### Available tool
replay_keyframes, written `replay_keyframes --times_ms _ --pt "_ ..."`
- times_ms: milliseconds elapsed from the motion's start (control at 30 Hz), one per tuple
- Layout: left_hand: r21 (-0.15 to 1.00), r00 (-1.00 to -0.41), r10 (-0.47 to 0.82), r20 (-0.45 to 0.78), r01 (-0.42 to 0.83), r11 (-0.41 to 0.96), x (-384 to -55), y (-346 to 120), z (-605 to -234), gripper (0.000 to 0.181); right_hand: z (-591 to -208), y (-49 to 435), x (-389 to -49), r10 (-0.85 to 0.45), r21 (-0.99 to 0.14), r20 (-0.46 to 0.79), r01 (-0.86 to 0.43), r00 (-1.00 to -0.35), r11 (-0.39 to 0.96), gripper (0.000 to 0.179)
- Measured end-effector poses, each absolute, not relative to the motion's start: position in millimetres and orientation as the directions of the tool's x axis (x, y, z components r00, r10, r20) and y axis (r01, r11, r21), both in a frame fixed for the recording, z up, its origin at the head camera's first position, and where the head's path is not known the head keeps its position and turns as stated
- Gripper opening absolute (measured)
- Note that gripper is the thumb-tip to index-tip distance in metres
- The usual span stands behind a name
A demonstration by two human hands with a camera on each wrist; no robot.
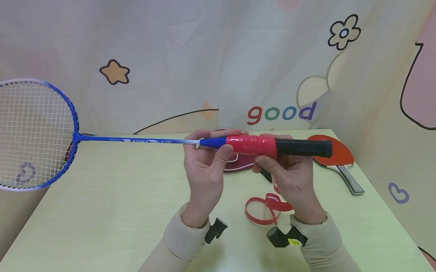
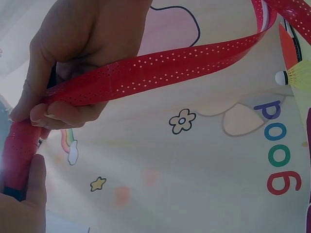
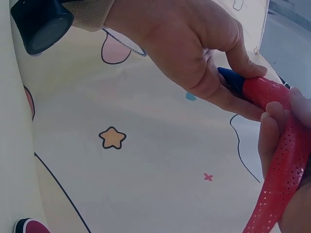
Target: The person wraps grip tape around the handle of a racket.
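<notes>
A blue badminton racket (image 1: pixel 139 139) is held level above the table, its strung head to the left. Red perforated grip tape (image 1: pixel 250 145) wraps the upper handle; the lower handle (image 1: pixel 305 148) is black. My left hand (image 1: pixel 205 180) pinches the handle near the blue cone, thumb in front and fingers behind. With thumb and fingers, my right hand (image 1: pixel 295 177) grips the handle where red wrap meets black. From that hand, in the left wrist view, runs a loose strip of tape (image 2: pixel 180 68); its tail (image 1: pixel 262 220) lies looped on the table.
A red table tennis paddle (image 1: pixel 332 168) lies at the table's right. Behind my hands is a maroon item with a white line (image 1: pixel 240 164), partly hidden. The left wrist view shows a yellow shuttlecock (image 2: pixel 296 77). A printed curtain (image 1: pixel 200 52) stands behind the table.
</notes>
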State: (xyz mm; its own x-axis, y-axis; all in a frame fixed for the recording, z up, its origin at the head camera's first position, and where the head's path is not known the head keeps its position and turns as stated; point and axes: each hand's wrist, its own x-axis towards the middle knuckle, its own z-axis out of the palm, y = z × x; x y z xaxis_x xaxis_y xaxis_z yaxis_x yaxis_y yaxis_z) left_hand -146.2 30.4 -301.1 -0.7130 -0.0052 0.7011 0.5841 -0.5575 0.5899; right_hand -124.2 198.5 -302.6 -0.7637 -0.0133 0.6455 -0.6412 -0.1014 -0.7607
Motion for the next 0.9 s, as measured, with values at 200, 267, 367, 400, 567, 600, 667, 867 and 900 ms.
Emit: replay_keyframes --times_ms 200,267,367,400,567,600,667,867,900 --pt "0.589 -0.719 -0.040 0.694 0.599 -0.542 -146.3 30.1 -301.4 0.048 -302.9 197.5 -125.7 -0.006 -0.751 0.656 -0.651 -0.755 -0.105 0.031" --pt "0.593 -0.727 -0.047 0.685 0.594 -0.544 -145.7 30.1 -301.2 0.047 -303.1 197.6 -126.9 -0.002 -0.747 0.660 -0.656 -0.751 -0.109 0.029" --pt "0.607 -0.740 -0.054 0.671 0.589 -0.534 -144.9 30.1 -301.2 0.047 -303.6 198.2 -128.6 0.004 -0.733 0.674 -0.670 -0.739 -0.116 0.029" --pt "0.611 -0.743 -0.056 0.667 0.588 -0.530 -144.5 30.1 -301.1 0.047 -303.9 198.5 -129.1 0.006 -0.728 0.680 -0.676 -0.734 -0.115 0.029" --pt "0.625 -0.755 -0.064 0.652 0.583 -0.519 -143.2 29.8 -300.5 0.047 -304.7 199.4 -130.0 0.003 -0.719 0.691 -0.687 -0.723 -0.106 0.028" --pt "0.626 -0.756 -0.066 0.651 0.583 -0.518 -143.0 29.7 -300.2 0.047 -304.9 199.5 -130.1 0.001 -0.719 0.692 -0.689 -0.722 -0.095 0.027" --pt "0.628 -0.759 -0.069 0.648 0.583 -0.516 -142.8 29.7 -299.9 0.047 -305.1 200.0 -130.3 -0.003 -0.716 0.695 -0.692 -0.719 -0.087 0.024" --pt "0.636 -0.765 -0.080 0.639 0.584 -0.505 -141.9 30.3 -298.6 0.048 -305.1 201.5 -131.5 -0.022 -0.696 0.717 -0.715 -0.696 -0.065 0.024" --pt "0.638 -0.766 -0.083 0.637 0.585 -0.502 -141.8 30.5 -298.3 0.048 -305.1 201.9 -131.8 -0.028 -0.691 0.722 -0.719 -0.691 -0.068 0.023"
